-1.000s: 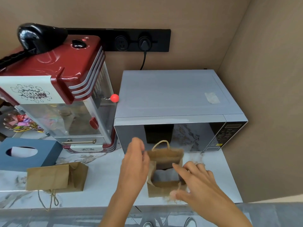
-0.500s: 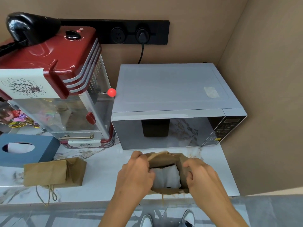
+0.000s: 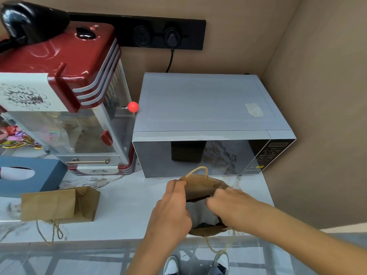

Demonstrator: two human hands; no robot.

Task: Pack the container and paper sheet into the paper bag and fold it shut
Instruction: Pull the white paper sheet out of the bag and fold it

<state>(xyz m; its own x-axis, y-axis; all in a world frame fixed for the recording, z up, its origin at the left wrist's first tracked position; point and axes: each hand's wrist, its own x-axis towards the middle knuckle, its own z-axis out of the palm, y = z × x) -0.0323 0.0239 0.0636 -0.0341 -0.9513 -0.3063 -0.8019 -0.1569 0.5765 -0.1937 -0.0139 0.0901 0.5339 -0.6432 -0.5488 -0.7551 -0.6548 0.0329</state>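
A brown paper bag (image 3: pixel 199 187) stands on the marble counter (image 3: pixel 127 197) in front of the microwave, its mouth still apart. White paper sheet (image 3: pixel 200 214) shows inside it, with something dark (image 3: pixel 206 225) below the sheet; the container itself I cannot make out. My left hand (image 3: pixel 171 211) grips the bag's left rim, thumb near the far top edge. My right hand (image 3: pixel 228 205) pinches the right rim and presses it inward. One twine handle (image 3: pixel 199 170) sticks up at the far side, another (image 3: pixel 218 245) hangs over the counter edge.
A silver microwave (image 3: pixel 202 108) sits right behind the bag, a red popcorn machine (image 3: pixel 65 86) to its left. A second paper bag (image 3: pixel 57 204) lies on its side at left, near a blue tissue box (image 3: pixel 29 175). A brown wall closes the right side.
Both hands went from reaching at the bag's mouth to gripping its rims. The rims are now pulled closer together, the far edge leans toward me, and the mouth is narrower.
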